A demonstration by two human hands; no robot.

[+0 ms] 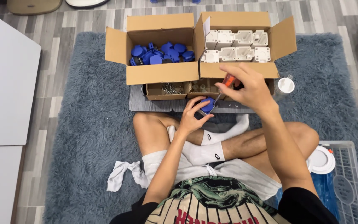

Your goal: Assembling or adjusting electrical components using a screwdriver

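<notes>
My left hand (192,116) grips a small blue plastic part (207,105) in front of my crossed legs. My right hand (249,87) holds a screwdriver with an orange handle (228,80); its thin shaft points down to the blue part. A cardboard box (160,74) at the back left holds several blue parts (162,54). Beside it on the right, a second cardboard box (237,70) holds several white plastic housings (237,46).
Two small open cartons, one with screws (169,88), stand on a grey board (137,101) below the big boxes. A clear jar with a white lid (286,85) stands at right. A white cloth (123,173) lies on the grey rug. A wire basket (349,182) holds a white lid at lower right.
</notes>
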